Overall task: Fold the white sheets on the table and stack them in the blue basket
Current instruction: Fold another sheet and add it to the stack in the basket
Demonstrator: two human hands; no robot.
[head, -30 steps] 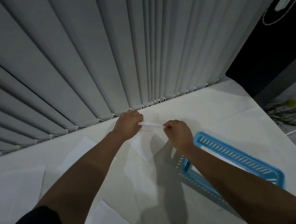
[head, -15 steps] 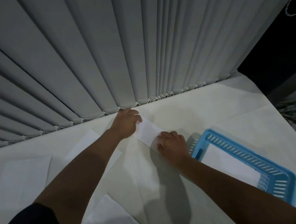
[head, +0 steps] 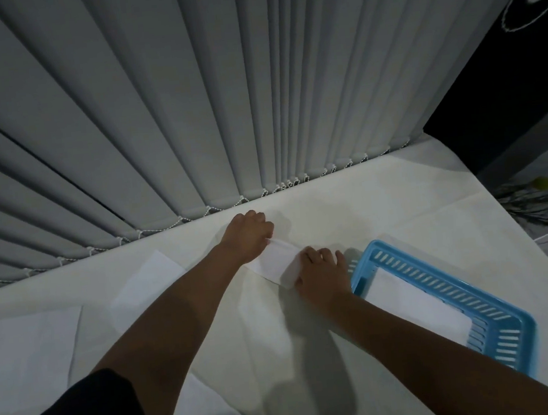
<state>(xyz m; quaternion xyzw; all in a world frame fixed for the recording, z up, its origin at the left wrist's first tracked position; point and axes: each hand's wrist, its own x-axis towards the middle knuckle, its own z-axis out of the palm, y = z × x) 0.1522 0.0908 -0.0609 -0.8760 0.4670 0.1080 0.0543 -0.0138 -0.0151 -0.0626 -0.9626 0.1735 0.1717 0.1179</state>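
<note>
left arm – bare forearm stretched forward, dark short sleeve at the shoulder | left hand [head: 247,235] – curled into a loose fist, knuckles up, thumb side pressed down | right arm – bare, reached forward alongside | right hand [head: 319,270] – palm down, fingers [head: 320,254] spread and flat, apparently pressing; fingertips partly hidden

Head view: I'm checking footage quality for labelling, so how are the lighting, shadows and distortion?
Head view: dim overall; the arms throw soft shadows on the table; the wide lens fans the blinds outward; the folded sheet between left hand and right hand stays readable, the basket clear.
</note>
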